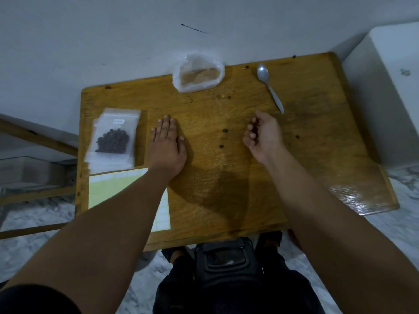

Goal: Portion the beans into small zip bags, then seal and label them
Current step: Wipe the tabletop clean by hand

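Left hand point(167, 143) flat; right hand point(263, 133) cupping beans point(254, 130)

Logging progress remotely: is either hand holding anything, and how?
The right hand cups a few small dark beans in its curled fingers. The left hand lies flat, holding nothing.

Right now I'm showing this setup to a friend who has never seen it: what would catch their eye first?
Probably the two hands on the wooden table: the left hand lies flat, the right hand is cupped, seemingly around a few dark beans. Next, at the left edge, the zip bag of dark beans topping a stack of bags, with a spoon at the far right.
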